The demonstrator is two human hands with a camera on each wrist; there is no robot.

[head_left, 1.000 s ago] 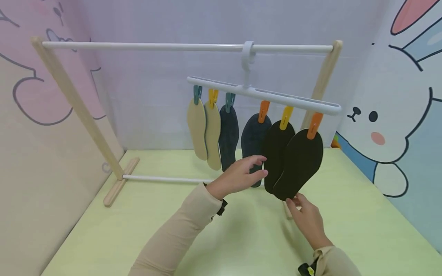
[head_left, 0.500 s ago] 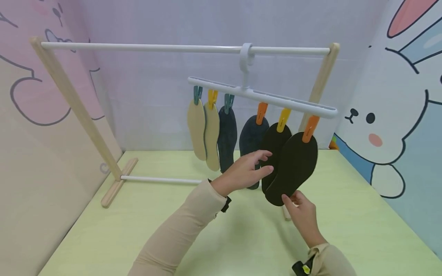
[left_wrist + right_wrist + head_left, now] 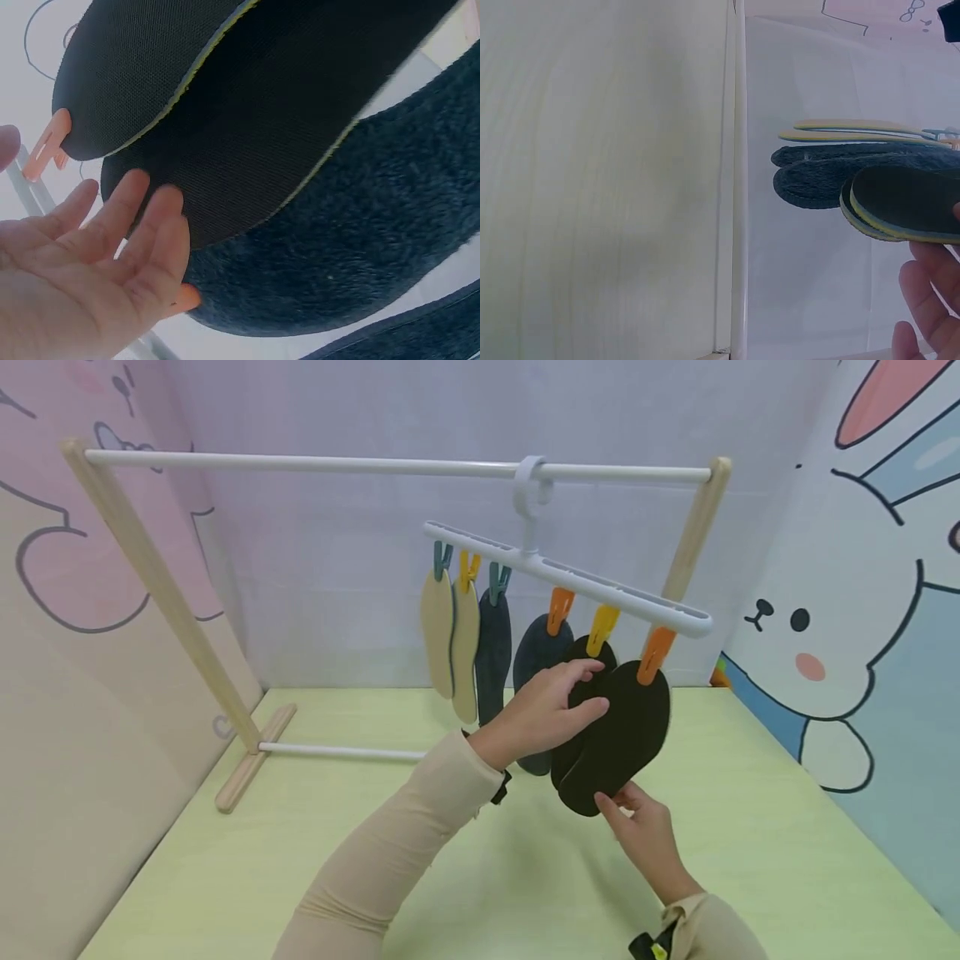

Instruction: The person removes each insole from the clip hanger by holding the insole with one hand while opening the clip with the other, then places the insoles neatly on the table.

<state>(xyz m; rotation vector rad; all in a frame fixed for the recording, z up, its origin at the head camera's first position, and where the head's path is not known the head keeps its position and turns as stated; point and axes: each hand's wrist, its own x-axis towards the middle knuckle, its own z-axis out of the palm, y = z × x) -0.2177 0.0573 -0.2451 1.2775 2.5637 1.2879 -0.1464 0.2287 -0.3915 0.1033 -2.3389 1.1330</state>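
Six clothespins hold insoles below a white hanger (image 3: 600, 587). The outermost black insole (image 3: 633, 727) hangs from an orange clothespin (image 3: 657, 655); my right hand (image 3: 651, 839) pinches its lower edge between thumb and fingers. Overlapping behind it is a second black insole (image 3: 247, 150) under a yellow clothespin (image 3: 602, 631). My left hand (image 3: 543, 714) reaches in at the upper part of this pair, fingers extended and thumb apart. Whether its fingertips touch the second insole, I cannot tell. A fuzzy navy insole (image 3: 337, 232) hangs just beyond them.
Another dark insole (image 3: 493, 652) and two beige insoles (image 3: 437, 635) hang on the hanger's left half. The hanger hooks over a white rod (image 3: 300, 463) of a wooden-ended rack (image 3: 165, 593). Below lies a pale green tabletop (image 3: 787, 827), with cartoon-printed walls around it.
The hanger has swivelled, its right end coming left and closer. My right hand has moved left with the black insole's lower edge. My left hand has shifted right and up, across the black insoles.
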